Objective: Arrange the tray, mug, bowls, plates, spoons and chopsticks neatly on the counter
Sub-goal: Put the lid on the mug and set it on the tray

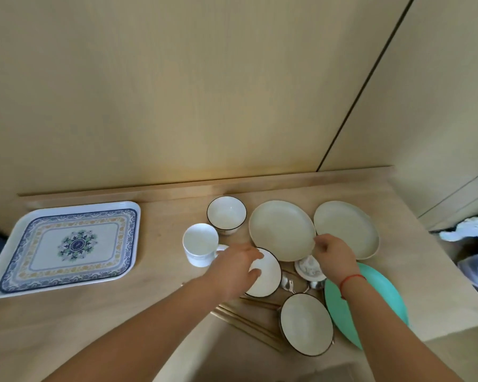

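Head view: at centre frame the left grip [236, 267] curls over the rim of a black-rimmed bowl [269, 277]. The right grip [335, 253] seems to pinch the cream plate [282, 230] by its edge. Lifting either could, I judge, knock the mug [200, 244] or drag the spoons [287, 283] and chopsticks [249, 323] crowded beside them on the worktop [163, 216].

Both arms reach fwd; left hand [236, 267] curled, right hand [333, 250] pinching.
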